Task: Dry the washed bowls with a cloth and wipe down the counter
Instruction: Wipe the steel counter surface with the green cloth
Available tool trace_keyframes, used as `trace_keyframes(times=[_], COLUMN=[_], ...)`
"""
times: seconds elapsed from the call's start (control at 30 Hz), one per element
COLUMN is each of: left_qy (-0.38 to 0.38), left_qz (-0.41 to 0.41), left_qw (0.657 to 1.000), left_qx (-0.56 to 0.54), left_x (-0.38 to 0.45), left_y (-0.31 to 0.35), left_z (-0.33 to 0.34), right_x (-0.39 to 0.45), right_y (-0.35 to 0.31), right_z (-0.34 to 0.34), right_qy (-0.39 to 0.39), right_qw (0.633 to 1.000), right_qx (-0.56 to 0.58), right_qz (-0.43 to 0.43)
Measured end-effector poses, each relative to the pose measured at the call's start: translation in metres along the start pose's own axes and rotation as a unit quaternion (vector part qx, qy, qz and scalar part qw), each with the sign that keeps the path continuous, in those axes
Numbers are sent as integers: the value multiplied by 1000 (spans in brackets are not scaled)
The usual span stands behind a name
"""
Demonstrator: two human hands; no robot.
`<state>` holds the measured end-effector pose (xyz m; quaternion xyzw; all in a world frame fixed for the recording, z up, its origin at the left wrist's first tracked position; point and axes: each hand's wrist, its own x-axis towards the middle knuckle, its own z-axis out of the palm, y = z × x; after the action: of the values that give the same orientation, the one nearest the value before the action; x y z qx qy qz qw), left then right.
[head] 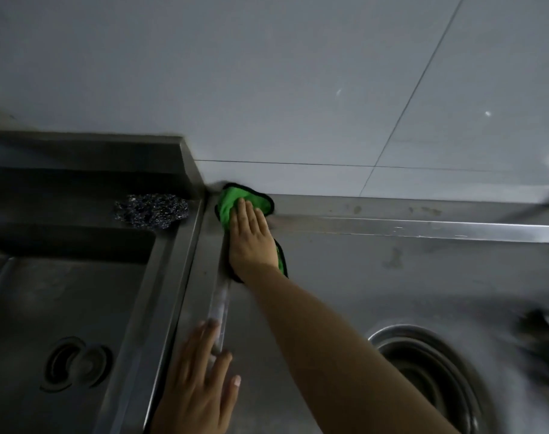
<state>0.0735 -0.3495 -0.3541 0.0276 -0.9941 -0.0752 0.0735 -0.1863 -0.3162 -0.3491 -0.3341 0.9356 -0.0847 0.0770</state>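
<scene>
Grey tiled wall (266, 73), thin dark grout lines. Steel sink (63, 308) at left; scourer (152, 210) on its ledge. Dim light.

steel counter (345, 277), green cloth (232, 198) at back corner, scourer (152, 210) by sink (63, 296)

Dim, flat, grainy light; motion blur at the right edge.

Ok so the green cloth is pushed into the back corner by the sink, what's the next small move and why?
Probably sweep the green cloth rightward along the back ledge. The right hand presses it flat in the corner beside the sink, and stains show on the ledge and on the counter to the right. The left hand rests flat on the sink's edge, bracing.
</scene>
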Motion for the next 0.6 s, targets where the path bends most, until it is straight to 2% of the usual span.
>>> trace_keyframes(times=[0.13,0.27,0.47,0.6], left_qy=[9,33,41,43], left_qz=[10,20,24,18], left_qw=[1000,999,999,999], left_qx=[5,5,1,0], left_x=[-1,0,1,2], left_y=[-3,-2,2,3], left_z=[4,5,2,2], right_x=[6,-24,-88,-129], right_y=[31,95,208,276], right_z=[-5,-18,-42,-53], right_qy=[-11,1,35,79], right_qw=[998,997,990,966], right_qx=[-50,-69,-53,-34], right_qz=[-40,-16,126,244])
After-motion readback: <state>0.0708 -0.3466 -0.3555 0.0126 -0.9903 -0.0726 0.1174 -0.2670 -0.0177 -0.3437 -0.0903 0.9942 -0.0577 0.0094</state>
